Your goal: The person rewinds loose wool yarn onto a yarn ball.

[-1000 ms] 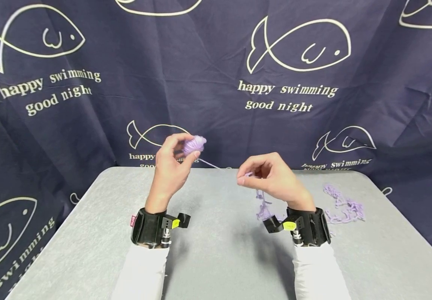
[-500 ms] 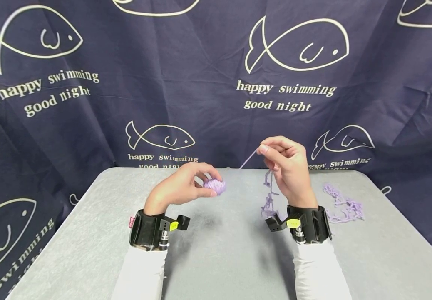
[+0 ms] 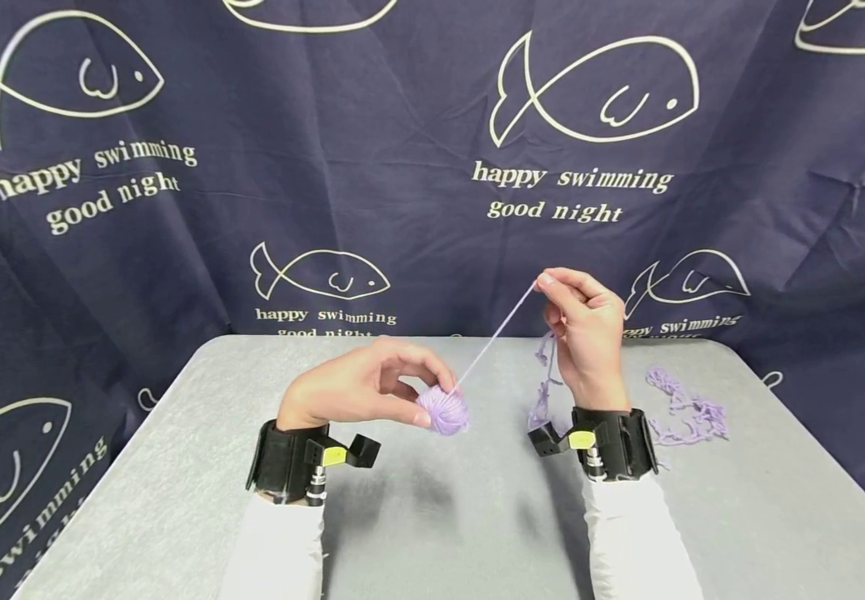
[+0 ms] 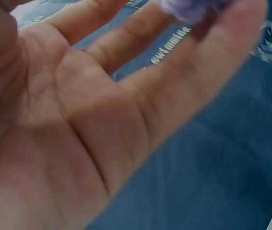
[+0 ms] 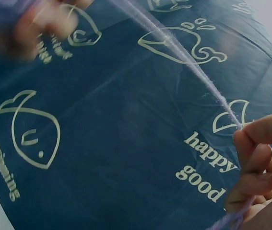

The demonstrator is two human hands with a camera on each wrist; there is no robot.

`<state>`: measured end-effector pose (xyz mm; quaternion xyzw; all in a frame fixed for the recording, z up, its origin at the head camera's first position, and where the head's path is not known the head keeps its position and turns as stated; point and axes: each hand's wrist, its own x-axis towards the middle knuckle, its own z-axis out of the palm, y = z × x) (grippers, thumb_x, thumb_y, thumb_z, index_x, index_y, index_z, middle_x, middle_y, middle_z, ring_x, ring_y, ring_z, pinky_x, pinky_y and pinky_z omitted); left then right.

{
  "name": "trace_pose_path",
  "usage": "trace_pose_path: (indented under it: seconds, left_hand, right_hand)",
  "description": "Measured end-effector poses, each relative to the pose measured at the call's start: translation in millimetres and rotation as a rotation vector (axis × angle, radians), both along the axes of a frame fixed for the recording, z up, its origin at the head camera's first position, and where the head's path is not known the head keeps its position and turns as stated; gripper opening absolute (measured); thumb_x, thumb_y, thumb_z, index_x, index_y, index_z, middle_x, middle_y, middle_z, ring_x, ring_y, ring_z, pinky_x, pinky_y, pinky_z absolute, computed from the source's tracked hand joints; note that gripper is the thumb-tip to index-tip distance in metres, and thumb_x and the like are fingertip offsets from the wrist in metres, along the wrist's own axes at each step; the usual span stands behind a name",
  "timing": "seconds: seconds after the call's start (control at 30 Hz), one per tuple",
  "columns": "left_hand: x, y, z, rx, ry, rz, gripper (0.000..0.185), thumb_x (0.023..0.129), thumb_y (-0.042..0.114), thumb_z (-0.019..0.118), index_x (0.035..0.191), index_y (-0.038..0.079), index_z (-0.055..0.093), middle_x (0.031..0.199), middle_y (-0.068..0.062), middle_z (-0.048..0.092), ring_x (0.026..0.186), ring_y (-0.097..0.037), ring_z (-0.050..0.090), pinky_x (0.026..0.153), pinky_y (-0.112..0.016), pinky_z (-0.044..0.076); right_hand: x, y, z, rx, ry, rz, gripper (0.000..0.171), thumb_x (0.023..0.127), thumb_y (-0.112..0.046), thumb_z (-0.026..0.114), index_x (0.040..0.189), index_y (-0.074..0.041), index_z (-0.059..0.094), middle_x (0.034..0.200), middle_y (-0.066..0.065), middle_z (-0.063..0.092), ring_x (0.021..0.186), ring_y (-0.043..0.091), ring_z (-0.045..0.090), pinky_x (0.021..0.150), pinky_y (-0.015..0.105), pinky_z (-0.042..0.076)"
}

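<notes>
A small ball of lilac yarn is pinched between the thumb and fingers of my left hand, held above the table. From the ball a taut strand slants up to my right hand, whose thumb and index finger pinch it. Below the right palm a loose, tangled length of the same yarn hangs down, partly hidden by the wrist camera. In the right wrist view the strand runs to the pinching fingertips. Only the ball's edge shows in the left wrist view.
A loose heap of lilac yarn lies on the right of the grey table. Behind the table hangs a dark blue cloth printed with fish and words. Black camera mounts are strapped to both wrists.
The left hand has come down and to the right with the ball, turning it over. The right hand has risen and moved right, drawing the strand to a longer, steeper line.
</notes>
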<state>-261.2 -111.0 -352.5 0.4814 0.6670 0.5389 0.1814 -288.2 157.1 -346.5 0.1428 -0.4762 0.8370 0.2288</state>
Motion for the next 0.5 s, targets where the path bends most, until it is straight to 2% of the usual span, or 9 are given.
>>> trace_pose_path:
  seconds: [0.13, 0.2, 0.33, 0.5]
  left_hand:
    - [4.2, -1, 3.7, 0.179, -0.043, -0.058, 0.034, 0.083, -0.016, 0.072, 0.115, -0.007, 0.062, 0.116, -0.02, 0.063, 0.106, -0.031, 0.064, 0.091, -0.053, 0.056]
    - [5.1, -1, 5.2, 0.265, -0.05, -0.059, 0.036, 0.083, -0.018, 0.07, 0.117, -0.009, 0.06, 0.117, -0.021, 0.063, 0.107, -0.031, 0.063, 0.092, -0.053, 0.056]
    - [4.5, -3, 6.3, 0.398, 0.0, 0.005, 0.041, 0.086, -0.011, 0.072, 0.125, -0.004, 0.061, 0.12, -0.017, 0.065, 0.108, -0.029, 0.065, 0.089, -0.042, 0.058]
    - [2.2, -2, 6.1, 0.553, 0.082, 0.086, 0.039, 0.089, -0.002, 0.073, 0.127, 0.002, 0.065, 0.121, -0.013, 0.065, 0.106, -0.025, 0.066, 0.088, -0.033, 0.057]
  right_hand:
    - [-3.3, -2, -4.9, 0.144, -0.024, -0.098, 0.013, 0.087, 0.009, 0.072, 0.085, -0.003, 0.076, 0.071, 0.002, 0.072, 0.048, 0.008, 0.047, 0.042, 0.016, 0.031]
    - [-4.2, -2, -6.8, 0.22, -0.045, -0.131, 0.008, 0.086, 0.007, 0.075, 0.087, -0.001, 0.075, 0.071, 0.0, 0.072, 0.05, 0.008, 0.049, 0.044, 0.016, 0.034]
    - [-4.4, -3, -10.1, 0.382, -0.093, -0.157, 0.008, 0.086, 0.003, 0.077, 0.093, 0.005, 0.074, 0.069, -0.003, 0.07, 0.056, 0.005, 0.054, 0.047, 0.015, 0.038]
    - [-3.3, -5, -11.8, 0.583, -0.106, -0.128, 0.011, 0.086, -0.003, 0.079, 0.093, 0.004, 0.074, 0.068, -0.005, 0.066, 0.056, 0.005, 0.049, 0.049, 0.017, 0.038]
